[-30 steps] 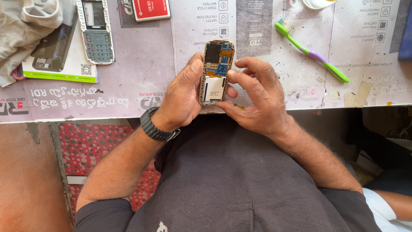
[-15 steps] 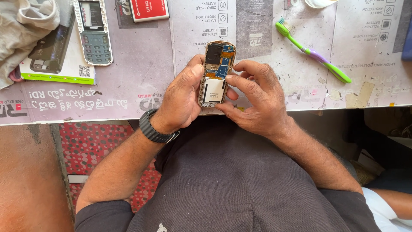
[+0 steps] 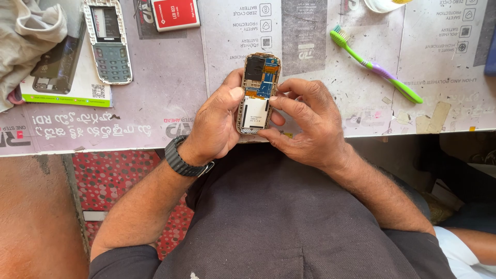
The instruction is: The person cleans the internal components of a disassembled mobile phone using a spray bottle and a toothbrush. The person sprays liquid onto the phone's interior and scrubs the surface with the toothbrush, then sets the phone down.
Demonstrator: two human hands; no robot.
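I see the worktop point(image 3: 170, 98) across the upper part of the view, covered with printed grey sheets. At its far left lies a crumpled grey cloth point(image 3: 26, 41), partly over a white-and-green card point(image 3: 77, 88) that carries a dark phone part. Just right of the card lies a grey phone front cover with keypad point(image 3: 107, 41). A green-and-purple toothbrush point(image 3: 374, 64) lies diagonally at the right, well apart from the hands, and a red battery point(image 3: 174, 13) sits at the top edge.

Near the front edge of the worktop, both hands hold an opened phone body point(image 3: 258, 93) — circuit board facing up, upright along the view. My left hand point(image 3: 217, 124), with a black wristwatch point(image 3: 183, 160) on the wrist, is closed around the body's left side. My right hand point(image 3: 310, 129) grips the right side — thumb under the lower end, forefinger tip touching the board near its middle.
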